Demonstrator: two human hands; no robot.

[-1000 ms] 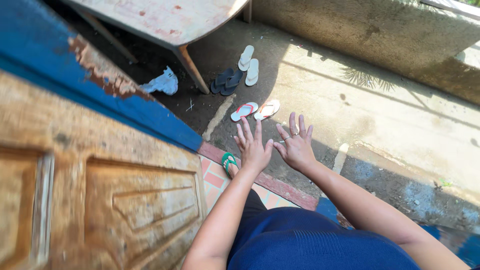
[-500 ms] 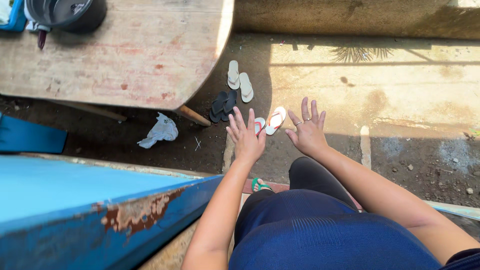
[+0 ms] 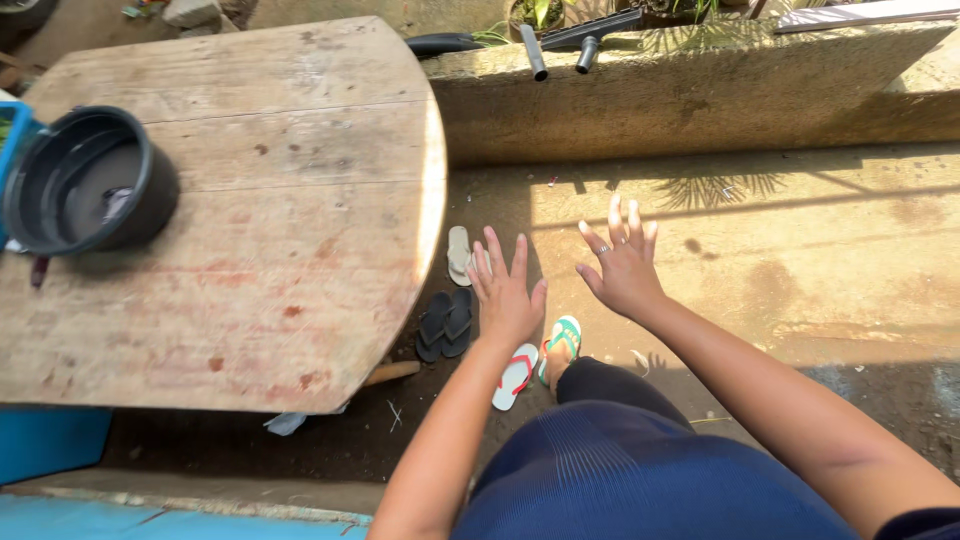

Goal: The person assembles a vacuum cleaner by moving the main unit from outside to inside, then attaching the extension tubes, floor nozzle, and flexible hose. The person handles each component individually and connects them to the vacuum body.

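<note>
Flip-flops: several pairs lie on the ground just beyond the hands, beside the wooden table.
Left hand (image 3: 507, 295): stretched out in the air, fingers spread wide, holding nothing; it hovers over the ground beside the black pair.
Right hand (image 3: 625, 265): also open with fingers splayed, a ring on one finger, holding nothing, near the left hand but apart from it.
Green sandal (image 3: 566, 338): on the person's foot, below and between the two hands.
Red-strapped white sandal (image 3: 516, 376): just beside the green one, on the dirt.
Black pair (image 3: 446, 323): at the table's edge, left of the left hand.
Pale pair (image 3: 460, 254): beyond the black pair.
Wooden table (image 3: 260, 240): round-ended, worn, carrying a black tub (image 3: 88, 180) at its left side.
Concrete ledge (image 3: 700, 95): well beyond the hands.
</note>
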